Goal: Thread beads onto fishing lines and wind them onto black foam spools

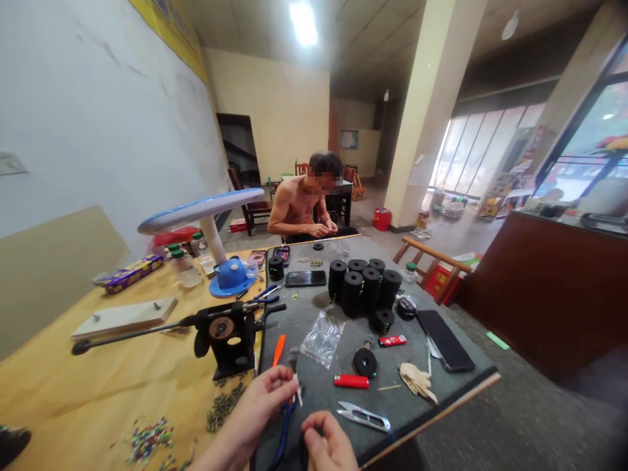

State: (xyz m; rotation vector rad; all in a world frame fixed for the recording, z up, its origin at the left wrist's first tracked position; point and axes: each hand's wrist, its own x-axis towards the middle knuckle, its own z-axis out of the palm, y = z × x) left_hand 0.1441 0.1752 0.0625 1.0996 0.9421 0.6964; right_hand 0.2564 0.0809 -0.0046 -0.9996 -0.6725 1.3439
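Note:
My left hand (275, 390) is closed in a pinch near the front edge of the grey mat (314, 353), with a small white piece (297, 387) at its fingertips. Lower and to the right, my right hand (330, 439) has its fingers curled together; something dark shows beside them, too hidden to name. Blue-handled pliers (282, 435) lie between the hands, partly covered. Beyond my left hand is an orange handle (279, 350). Thread snips (366, 417), a red lighter (351, 381) and a black foam spool (365, 362) lie right of the hands.
Several black foam spools (352, 293) stand grouped farther back. A clear plastic bag (322, 340), phones (445, 340) and a crumpled glove-like cloth (417, 381) lie on the mat. A black clamp tool (226, 337) and beads (150, 439) are at left. Another person (299, 206) sits across.

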